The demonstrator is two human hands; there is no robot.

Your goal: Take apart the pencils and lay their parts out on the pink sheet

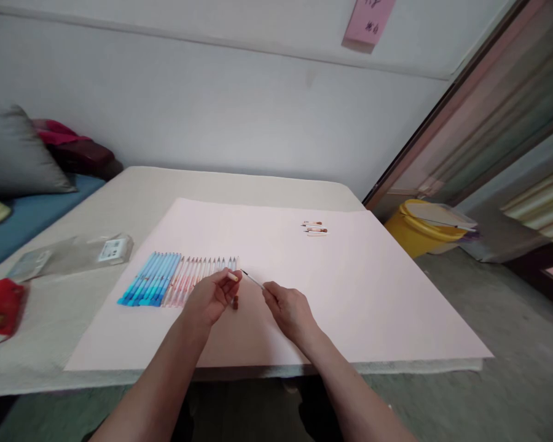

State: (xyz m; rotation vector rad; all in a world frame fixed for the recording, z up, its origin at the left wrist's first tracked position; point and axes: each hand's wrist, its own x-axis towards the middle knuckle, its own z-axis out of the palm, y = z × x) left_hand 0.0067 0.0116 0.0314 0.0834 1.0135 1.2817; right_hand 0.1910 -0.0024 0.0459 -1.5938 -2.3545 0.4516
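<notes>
Above the pink sheet (350, 294), my left hand (211, 296) pinches a pale pen barrel (232, 277), its end turned to the right. My right hand (289, 305) is closed on a slim white pen refill (254, 280), whose dark tip points at the left hand. Barrel and refill look apart. Under my left hand runs a row of pens: blue pens (152, 279) at the left, then pale pink pens (184, 279), partly hidden by the hand. A small brown piece (235, 302) shows just right of my left palm.
Several loose pen parts (316, 229) lie toward the back right of the sheet. A clear plastic bag (80, 256) and a red packet (2, 310) rest at the left. Beyond the right table edge stands a yellow bin (408, 233). A wall (239, 110) closes off the back.
</notes>
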